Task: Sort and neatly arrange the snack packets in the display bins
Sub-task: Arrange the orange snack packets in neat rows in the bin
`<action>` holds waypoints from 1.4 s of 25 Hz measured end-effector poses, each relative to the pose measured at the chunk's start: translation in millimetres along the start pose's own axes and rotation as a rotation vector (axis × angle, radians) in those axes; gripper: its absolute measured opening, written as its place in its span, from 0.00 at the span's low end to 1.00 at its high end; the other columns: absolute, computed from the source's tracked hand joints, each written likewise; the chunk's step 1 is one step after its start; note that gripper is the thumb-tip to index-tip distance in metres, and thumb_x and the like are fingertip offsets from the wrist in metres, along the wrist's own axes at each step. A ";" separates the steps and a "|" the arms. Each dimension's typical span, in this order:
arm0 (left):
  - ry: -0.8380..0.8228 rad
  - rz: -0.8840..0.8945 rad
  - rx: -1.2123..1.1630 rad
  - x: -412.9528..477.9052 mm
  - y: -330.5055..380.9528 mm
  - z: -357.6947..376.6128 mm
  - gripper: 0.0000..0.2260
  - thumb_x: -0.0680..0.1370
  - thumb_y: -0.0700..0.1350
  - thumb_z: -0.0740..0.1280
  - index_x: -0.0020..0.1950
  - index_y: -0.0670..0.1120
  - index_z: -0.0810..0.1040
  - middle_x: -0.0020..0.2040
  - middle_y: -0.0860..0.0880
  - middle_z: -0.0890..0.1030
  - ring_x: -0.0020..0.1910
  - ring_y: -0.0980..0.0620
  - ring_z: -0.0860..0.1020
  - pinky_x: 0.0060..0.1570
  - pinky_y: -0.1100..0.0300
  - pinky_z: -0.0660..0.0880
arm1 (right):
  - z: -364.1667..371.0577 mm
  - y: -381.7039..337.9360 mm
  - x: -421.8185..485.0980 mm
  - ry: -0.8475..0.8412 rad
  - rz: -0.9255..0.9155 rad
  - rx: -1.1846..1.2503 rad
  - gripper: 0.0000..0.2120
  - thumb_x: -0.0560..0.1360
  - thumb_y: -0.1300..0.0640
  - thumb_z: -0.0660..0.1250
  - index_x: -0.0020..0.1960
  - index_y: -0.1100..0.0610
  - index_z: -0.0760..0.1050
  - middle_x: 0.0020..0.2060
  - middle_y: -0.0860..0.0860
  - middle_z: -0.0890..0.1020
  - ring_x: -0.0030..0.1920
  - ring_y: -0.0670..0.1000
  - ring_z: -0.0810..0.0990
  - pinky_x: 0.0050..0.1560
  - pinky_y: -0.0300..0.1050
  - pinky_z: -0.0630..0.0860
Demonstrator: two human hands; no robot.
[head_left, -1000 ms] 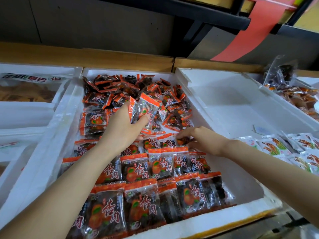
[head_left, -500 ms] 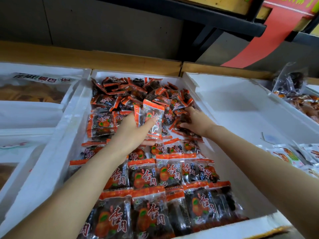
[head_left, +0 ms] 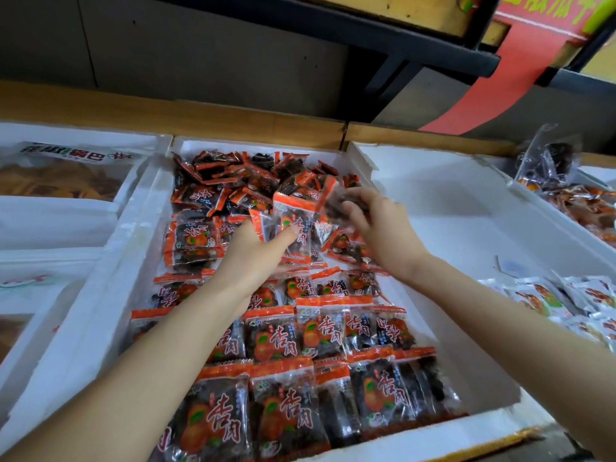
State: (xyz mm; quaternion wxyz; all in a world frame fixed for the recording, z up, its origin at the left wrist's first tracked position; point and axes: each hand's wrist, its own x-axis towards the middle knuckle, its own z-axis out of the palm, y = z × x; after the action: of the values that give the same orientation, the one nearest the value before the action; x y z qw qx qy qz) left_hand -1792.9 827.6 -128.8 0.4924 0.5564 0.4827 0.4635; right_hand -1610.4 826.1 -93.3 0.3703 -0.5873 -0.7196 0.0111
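A white foam bin holds many orange-and-clear snack packets. Near me they lie in tidy rows; at the back they form a loose heap. My left hand grips a small upright stack of packets above the bin's middle. My right hand holds one blurred packet just right of that stack, at its top edge.
An almost bare white foam bin stands to the right, with white packets at its near end. Further right lies a bin of orange packets. A bin with a large bagged snack is on the left. A dark shelf hangs overhead.
My right hand rose from the loose packets at the bin's right side with one packet and came beside the stack. My left hand kept its stack and lifted slightly.
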 end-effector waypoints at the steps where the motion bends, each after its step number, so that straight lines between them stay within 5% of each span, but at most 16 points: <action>1: -0.006 0.008 -0.043 -2.9 0.4 2.1 0.33 0.70 0.61 0.70 0.70 0.48 0.68 0.68 0.52 0.72 0.53 0.51 0.82 0.63 0.44 0.72 | 0.1 -10.5 -8.2 -0.009 -0.019 0.032 0.14 0.81 0.57 0.58 0.64 0.58 0.73 0.46 0.47 0.77 0.39 0.44 0.75 0.37 0.24 0.69; 3: -0.020 0.039 -0.102 -10.1 1.1 7.3 0.23 0.76 0.54 0.68 0.69 0.48 0.69 0.66 0.51 0.75 0.48 0.52 0.84 0.59 0.47 0.76 | 1.5 -25.8 -22.9 -0.047 -0.031 0.124 0.12 0.81 0.56 0.57 0.60 0.57 0.75 0.46 0.49 0.81 0.40 0.44 0.76 0.40 0.24 0.71; 5: 0.005 0.124 -0.072 -17.8 2.6 12.5 0.15 0.79 0.50 0.65 0.65 0.49 0.72 0.59 0.51 0.79 0.47 0.58 0.82 0.48 0.60 0.80 | 2.2 -33.8 -34.2 -0.138 -0.002 0.260 0.15 0.82 0.52 0.54 0.53 0.58 0.76 0.46 0.55 0.82 0.42 0.51 0.79 0.50 0.41 0.76; 7: 0.021 0.165 -0.061 -28.6 10.5 16.3 0.13 0.80 0.46 0.64 0.64 0.47 0.72 0.56 0.50 0.80 0.44 0.63 0.81 0.37 0.70 0.77 | -1.6 -38.0 -43.4 -0.225 0.069 0.395 0.17 0.82 0.51 0.53 0.60 0.59 0.74 0.54 0.56 0.80 0.54 0.52 0.78 0.59 0.51 0.73; 9: -0.019 0.165 -0.050 -37.5 17.5 16.4 0.19 0.79 0.51 0.64 0.68 0.46 0.70 0.62 0.50 0.78 0.52 0.60 0.81 0.42 0.65 0.80 | -7.8 -39.9 -46.8 -0.265 0.145 0.546 0.19 0.79 0.53 0.60 0.69 0.51 0.66 0.62 0.51 0.74 0.63 0.48 0.73 0.64 0.49 0.72; 12: -0.002 0.180 0.061 -49.8 22.6 9.0 0.30 0.75 0.62 0.64 0.73 0.51 0.65 0.69 0.53 0.72 0.66 0.53 0.73 0.61 0.49 0.75 | -14.4 -39.8 -44.2 -0.278 0.263 0.566 0.34 0.72 0.50 0.71 0.72 0.50 0.59 0.60 0.49 0.70 0.62 0.50 0.73 0.61 0.47 0.73; 16: 0.094 0.248 0.033 -61.2 30.5 -19.6 0.12 0.80 0.50 0.62 0.63 0.51 0.71 0.60 0.53 0.78 0.44 0.58 0.83 0.50 0.56 0.80 | -5.1 -39.2 -26.8 -0.292 0.346 0.551 0.40 0.65 0.43 0.75 0.69 0.56 0.61 0.57 0.53 0.76 0.57 0.53 0.76 0.61 0.52 0.73; 20: 0.179 0.281 -0.032 -68.7 37.3 -55.6 0.09 0.81 0.46 0.61 0.61 0.52 0.72 0.63 0.49 0.78 0.41 0.58 0.84 0.56 0.46 0.77 | 20.8 -52.1 -9.0 -0.312 0.306 0.483 0.26 0.69 0.48 0.73 0.59 0.61 0.68 0.46 0.52 0.77 0.45 0.50 0.77 0.48 0.46 0.74; 23: 0.248 0.305 -0.058 -72.6 39.1 -77.9 0.06 0.81 0.43 0.61 0.55 0.53 0.73 0.52 0.53 0.80 0.40 0.60 0.83 0.48 0.50 0.81 | 52.0 -71.2 5.7 -0.385 0.266 0.437 0.23 0.70 0.49 0.73 0.56 0.63 0.71 0.36 0.50 0.73 0.37 0.49 0.73 0.38 0.44 0.72; 25: 0.284 0.312 -0.054 -74.2 40.6 -89.6 0.07 0.81 0.43 0.61 0.58 0.50 0.72 0.51 0.51 0.80 0.43 0.57 0.83 0.42 0.55 0.82 | 75.8 -86.8 14.6 -0.450 0.219 0.405 0.14 0.72 0.50 0.71 0.43 0.60 0.71 0.30 0.51 0.71 0.32 0.50 0.71 0.38 0.47 0.72; 28: 0.317 0.310 -0.062 -76.2 38.6 -104.7 0.05 0.80 0.42 0.62 0.55 0.52 0.72 0.52 0.48 0.81 0.46 0.53 0.82 0.40 0.54 0.82 | 105.8 -109.1 21.9 -0.591 0.147 0.328 0.19 0.74 0.52 0.70 0.30 0.54 0.64 0.24 0.49 0.67 0.26 0.47 0.68 0.30 0.39 0.69; 35: 0.304 0.279 -0.107 -78.2 30.4 -117.1 0.11 0.81 0.43 0.61 0.63 0.46 0.71 0.52 0.51 0.81 0.48 0.53 0.83 0.41 0.56 0.82 | 125.1 -115.2 23.5 -0.818 0.133 0.385 0.14 0.74 0.59 0.69 0.33 0.57 0.69 0.25 0.49 0.75 0.26 0.44 0.79 0.27 0.34 0.72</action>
State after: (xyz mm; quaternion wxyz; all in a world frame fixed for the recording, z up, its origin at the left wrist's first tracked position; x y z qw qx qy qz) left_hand -1914.7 760.1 -91.7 0.3738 0.5147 0.4444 0.6307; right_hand -1776.0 862.8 -119.9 0.1565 -0.5001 -0.7522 0.3995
